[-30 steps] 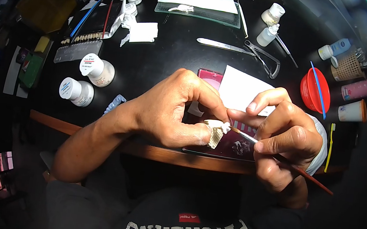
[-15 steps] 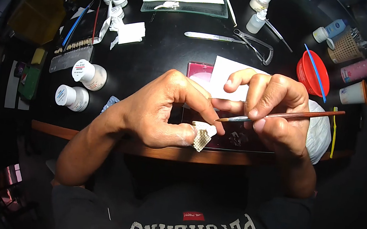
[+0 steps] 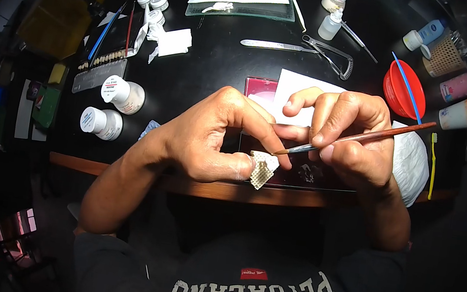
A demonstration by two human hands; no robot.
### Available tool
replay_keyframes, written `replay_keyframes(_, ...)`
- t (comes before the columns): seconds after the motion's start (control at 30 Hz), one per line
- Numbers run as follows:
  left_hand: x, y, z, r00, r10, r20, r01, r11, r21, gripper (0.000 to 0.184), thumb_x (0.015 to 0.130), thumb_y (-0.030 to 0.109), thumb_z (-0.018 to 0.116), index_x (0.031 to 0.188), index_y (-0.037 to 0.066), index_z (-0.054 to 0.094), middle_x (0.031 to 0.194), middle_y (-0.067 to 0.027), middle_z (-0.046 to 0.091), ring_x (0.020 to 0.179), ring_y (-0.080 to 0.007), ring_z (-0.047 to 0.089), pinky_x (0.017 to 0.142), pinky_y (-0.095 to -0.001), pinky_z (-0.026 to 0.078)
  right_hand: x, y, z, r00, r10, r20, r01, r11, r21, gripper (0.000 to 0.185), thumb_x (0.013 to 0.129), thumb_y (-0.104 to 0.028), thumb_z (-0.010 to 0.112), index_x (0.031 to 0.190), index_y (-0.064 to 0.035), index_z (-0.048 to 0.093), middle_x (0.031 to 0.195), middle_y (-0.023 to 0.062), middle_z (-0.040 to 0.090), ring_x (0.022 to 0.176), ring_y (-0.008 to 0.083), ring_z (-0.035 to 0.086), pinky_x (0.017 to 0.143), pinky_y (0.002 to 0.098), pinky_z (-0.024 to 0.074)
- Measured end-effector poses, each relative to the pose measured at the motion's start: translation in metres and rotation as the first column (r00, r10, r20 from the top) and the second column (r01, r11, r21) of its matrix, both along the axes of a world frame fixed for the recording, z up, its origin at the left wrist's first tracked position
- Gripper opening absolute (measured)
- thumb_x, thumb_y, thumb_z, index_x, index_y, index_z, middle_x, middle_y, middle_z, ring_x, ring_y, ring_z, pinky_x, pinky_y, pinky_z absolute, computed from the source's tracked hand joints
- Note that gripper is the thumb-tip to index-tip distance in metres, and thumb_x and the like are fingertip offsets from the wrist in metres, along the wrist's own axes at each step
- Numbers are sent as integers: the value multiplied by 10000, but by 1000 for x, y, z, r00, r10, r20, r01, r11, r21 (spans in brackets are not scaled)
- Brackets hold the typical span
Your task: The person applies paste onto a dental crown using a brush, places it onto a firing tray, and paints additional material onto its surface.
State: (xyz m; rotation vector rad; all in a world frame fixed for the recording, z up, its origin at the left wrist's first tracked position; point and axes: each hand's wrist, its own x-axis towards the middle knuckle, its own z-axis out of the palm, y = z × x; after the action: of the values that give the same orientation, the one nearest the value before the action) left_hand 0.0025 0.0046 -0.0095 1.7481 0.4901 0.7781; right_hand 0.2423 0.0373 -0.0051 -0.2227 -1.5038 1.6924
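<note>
Between the thumb and index finger of my left hand (image 3: 202,135) is a small off-white honeycomb firing tray (image 3: 260,178), tilted, with a white lump on its upper part. My right hand (image 3: 346,136) pinches a fine paintbrush (image 3: 377,135) with a reddish-brown handle. Its pointed bristles are at my left index fingertip, just above the white lump; I cannot tell whether they touch it. The fingers of both hands meet or nearly meet. Below them lies a dark red glossy case (image 3: 260,89), partly covered by white paper (image 3: 302,87).
Two white-capped jars (image 3: 123,95) stand at left near a tooth shade guide (image 3: 104,60). Farther back are a glass slab (image 3: 241,11) with tissue, a scalpel-like tool (image 3: 275,46) and a caliper (image 3: 342,65). A red bowl (image 3: 397,101), crumpled white tissue (image 3: 409,163) and yellow toothbrush (image 3: 431,166) are at right.
The view has shifted slightly, so the table appears farther right. The honeycomb tray has turned a little, showing more of its face. The brush stays in my right hand, its tip near my left index finger.
</note>
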Motion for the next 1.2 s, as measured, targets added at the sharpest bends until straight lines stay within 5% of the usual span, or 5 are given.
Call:
replay_keyframes(0.53,-3,1,-1,1000,-24,-13,25,998,50,450,607,72,604,1021,-57,723,974,-204,764,1048,-312,725,1090,-387,468,-2,-1,-2,1000,-17,-18,17,1000,14,26,746,14,654,757,-10,651,674,71,664,735,146,659,1023,492,479)
replay_keyframes(1.2,-1,-1,-2,999,-17,30,16,999,36,429,617,31,603,1020,-58,721,977,-207,762,1130,-333,697,1084,-388,469,-1,-2,2,1000,12,-25,-12,1000,7,82,726,64,605,767,10,650,720,92,663,911,237,676,1033,500,482)
